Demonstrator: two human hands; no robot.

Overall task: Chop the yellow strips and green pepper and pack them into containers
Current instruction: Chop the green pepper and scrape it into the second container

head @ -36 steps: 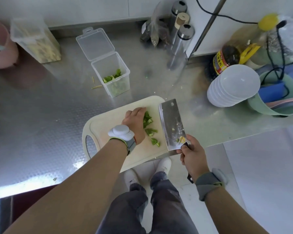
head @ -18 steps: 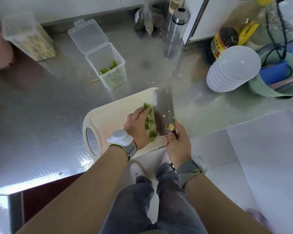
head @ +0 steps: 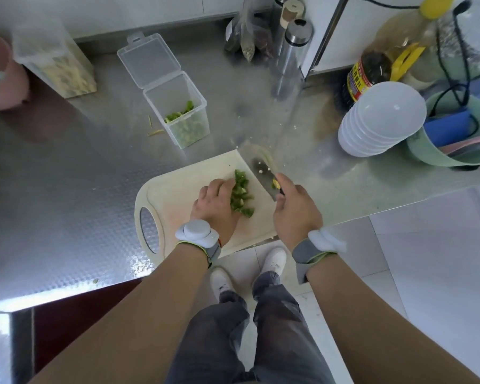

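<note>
Chopped green pepper pieces (head: 241, 195) lie in a pile on the cream cutting board (head: 178, 184). My left hand (head: 216, 207) lies against the pile's left side, fingers curved onto the board. My right hand (head: 295, 210) grips the handle of a cleaver (head: 262, 169), whose blade is tilted just right of the pile with bits stuck to it. An open clear container (head: 187, 120) behind the board holds green pepper pieces. A closed clear container (head: 58, 65) of yellow strips stands at the far left.
A stack of white bowls (head: 377, 120) and a green basin (head: 455, 151) sit at the right, with an oil bottle (head: 369, 70) behind. Steel shakers (head: 291, 51) and bags stand at the back. A pink bowl (head: 0, 76) is far left. Two yellow strips (head: 154, 128) lie by the container.
The cleaver swept left against the pepper pieces, then drew back right and tilted. The pieces are now gathered into one pile against my left hand.
</note>
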